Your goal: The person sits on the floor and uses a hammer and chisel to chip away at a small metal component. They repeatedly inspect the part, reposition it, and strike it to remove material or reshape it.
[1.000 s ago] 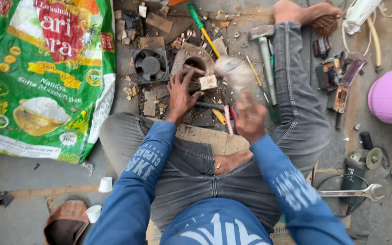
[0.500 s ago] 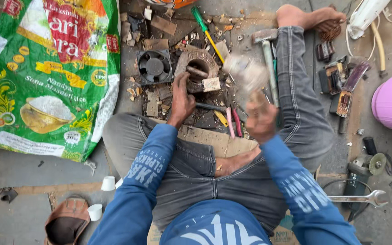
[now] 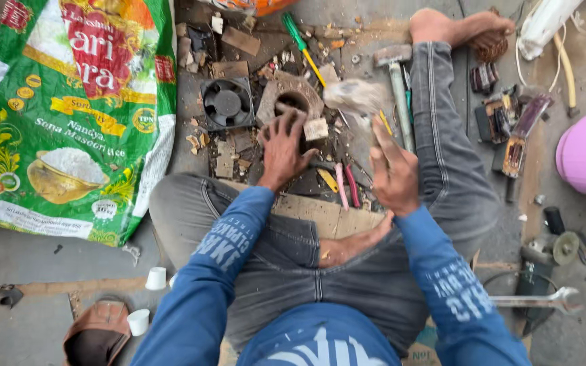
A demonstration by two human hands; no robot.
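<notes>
While the person sits cross-legged on the floor, the single head view shows both arms in blue sleeves stretched out over a litter of scrap. The left hand [image 3: 283, 146] is laid with its fingers spread wide on a round grey metal housing [image 3: 291, 97] with a dark hole in its middle, and a small pale block [image 3: 316, 129] lies touching the fingertips on that hand's right. The right hand [image 3: 393, 173] is closed around a handle, and a blurred pale hammer head [image 3: 355, 96] is seen raised above and to the right of the housing; whether it touches anything cannot be told. A black square fan [image 3: 226, 103] lies just left of the housing. A second hammer [image 3: 396, 74] rests along the right leg, a green-handled screwdriver [image 3: 300, 42] lies beyond the housing, and pink-handled pliers [image 3: 347, 184] sit between the hands. A large green printed sack [image 3: 69, 115] is spread out at the far left.
</notes>
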